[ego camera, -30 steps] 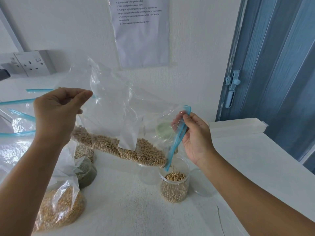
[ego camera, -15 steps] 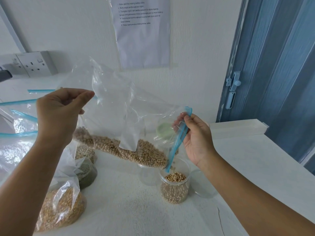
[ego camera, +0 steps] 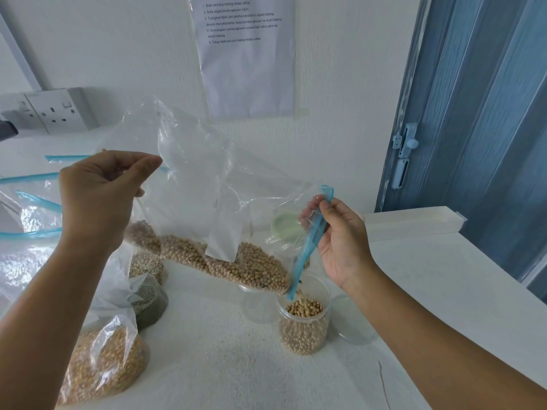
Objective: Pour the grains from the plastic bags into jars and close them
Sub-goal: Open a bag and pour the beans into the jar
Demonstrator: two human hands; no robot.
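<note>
A clear plastic bag (ego camera: 207, 184) of soybeans hangs tilted above the table, its blue zip edge pointing down to the right. My left hand (ego camera: 97, 199) pinches the bag's upper left corner. My right hand (ego camera: 337, 241) pinches the blue zip strip (ego camera: 310, 247) at the mouth. Beans (ego camera: 231, 261) lie along the bag's low side and drop from the mouth into an open clear jar (ego camera: 303, 321), which is largely full of soybeans. A second, empty clear jar (ego camera: 254, 303) stands just left of it, behind the bag.
A bag of yellow corn (ego camera: 100, 365) lies at the front left, with bags of dark green and pale grains (ego camera: 148, 297) behind it. A clear lid (ego camera: 352, 321) lies right of the jar and a green lid (ego camera: 285, 226) behind it. A blue door (ego camera: 479, 113) is at right.
Both hands hold the bag as before, a little higher in view. The beans have slid closer to the mouth and the jar's level has risen slightly.
</note>
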